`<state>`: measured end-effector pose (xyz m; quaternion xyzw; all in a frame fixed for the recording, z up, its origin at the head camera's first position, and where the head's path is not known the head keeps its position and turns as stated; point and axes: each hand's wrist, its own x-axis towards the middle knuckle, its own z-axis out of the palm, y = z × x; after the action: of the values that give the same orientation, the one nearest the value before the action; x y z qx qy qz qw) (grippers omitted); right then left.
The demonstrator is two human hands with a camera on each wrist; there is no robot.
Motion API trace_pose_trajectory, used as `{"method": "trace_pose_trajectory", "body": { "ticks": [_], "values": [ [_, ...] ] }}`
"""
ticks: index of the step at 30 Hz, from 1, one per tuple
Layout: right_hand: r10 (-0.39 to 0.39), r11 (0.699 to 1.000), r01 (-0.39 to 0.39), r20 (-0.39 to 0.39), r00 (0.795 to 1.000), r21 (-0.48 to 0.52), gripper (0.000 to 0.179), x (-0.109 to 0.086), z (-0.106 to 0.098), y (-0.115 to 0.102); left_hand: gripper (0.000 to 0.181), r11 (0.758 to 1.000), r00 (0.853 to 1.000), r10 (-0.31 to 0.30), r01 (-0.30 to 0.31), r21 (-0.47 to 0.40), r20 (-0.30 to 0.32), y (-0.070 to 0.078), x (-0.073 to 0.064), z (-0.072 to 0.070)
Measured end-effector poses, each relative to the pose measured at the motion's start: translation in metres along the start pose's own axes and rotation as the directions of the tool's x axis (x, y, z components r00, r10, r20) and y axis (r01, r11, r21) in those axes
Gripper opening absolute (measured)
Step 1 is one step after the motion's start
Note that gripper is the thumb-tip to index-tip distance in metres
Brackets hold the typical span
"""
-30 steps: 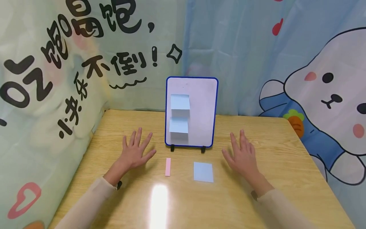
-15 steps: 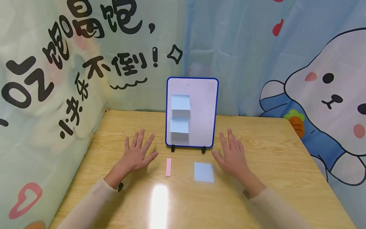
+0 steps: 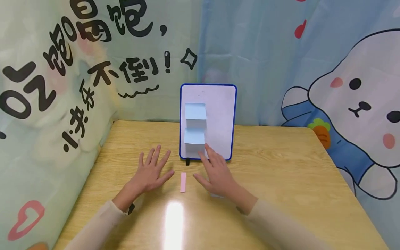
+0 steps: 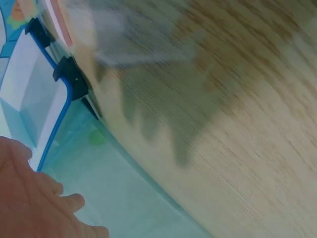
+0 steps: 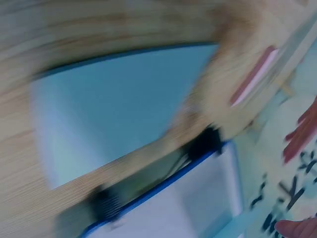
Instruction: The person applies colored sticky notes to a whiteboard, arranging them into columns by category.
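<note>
My left hand (image 3: pixel 148 176) is held over the table with its fingers spread, left of a thin pink paper strip (image 3: pixel 183 182), and holds nothing. My right hand (image 3: pixel 219 177), fingers extended, hovers in front of the small whiteboard (image 3: pixel 220 114). Beneath it lies a square blue sticky note pad (image 5: pixel 119 104), mostly hidden in the head view but plain in the right wrist view. Two blue sticky notes, an upper one (image 3: pixel 195 111) and a lower one (image 3: pixel 194 136), hang on the board's left half, their bottom edges lifted.
Black feet (image 3: pixel 187 161) prop the blue-framed board upright on the wooden table (image 3: pixel 275 173). A printed curtain (image 3: pixel 250 62) closes off the back and left side. Light glares off the table (image 3: pixel 173 222) near the front.
The right hand has swept left from the table's right side to over the blue pad, covering it. My left hand has shifted slightly right. Pink strip and board stay put.
</note>
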<state>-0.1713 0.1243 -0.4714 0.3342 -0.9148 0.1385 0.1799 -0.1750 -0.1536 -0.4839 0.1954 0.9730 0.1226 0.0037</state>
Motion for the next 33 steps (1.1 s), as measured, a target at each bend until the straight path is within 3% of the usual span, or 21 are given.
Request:
{"method": "trace_pose_trajectory", "body": {
  "ticks": [5, 10, 14, 22, 27, 33],
  "values": [
    [-0.064, 0.998, 0.065, 0.114, 0.991, -0.005, 0.070, 0.013, 0.017, -0.026, 0.071, 1.000, 1.000, 0.014, -0.014, 0.001, -0.016, 0.001, -0.004, 0.000],
    [-0.078, 0.996, 0.089, 0.302, 0.950, -0.021, 0.067, 0.018, 0.028, -0.045, 0.070, 1.000, 1.000, 0.025, -0.025, 0.005, -0.016, 0.002, -0.009, 0.000],
    [-0.062, 0.997, 0.077, 0.372, 0.926, -0.023, 0.061, 0.021, 0.032, -0.054, 0.071, 0.999, 0.999, 0.033, -0.033, 0.017, 0.008, 0.003, -0.013, 0.001],
    [-0.035, 0.999, 0.030, 0.423, 0.905, 0.018, 0.047, 0.019, 0.041, -0.056, 0.071, 0.994, 0.994, 0.097, -0.100, 0.053, 0.059, 0.008, -0.021, 0.002],
    [-0.045, 0.999, 0.037, 0.406, 0.913, 0.028, 0.038, 0.018, 0.044, -0.057, 0.070, 0.990, 0.986, 0.138, -0.140, 0.014, 0.094, 0.011, -0.025, 0.003],
    [-0.091, 0.994, 0.107, 0.375, 0.922, -0.021, 0.036, 0.019, 0.046, -0.057, 0.068, 0.983, 0.978, 0.185, -0.185, -0.011, 0.091, 0.013, -0.027, 0.004]
  ]
}}
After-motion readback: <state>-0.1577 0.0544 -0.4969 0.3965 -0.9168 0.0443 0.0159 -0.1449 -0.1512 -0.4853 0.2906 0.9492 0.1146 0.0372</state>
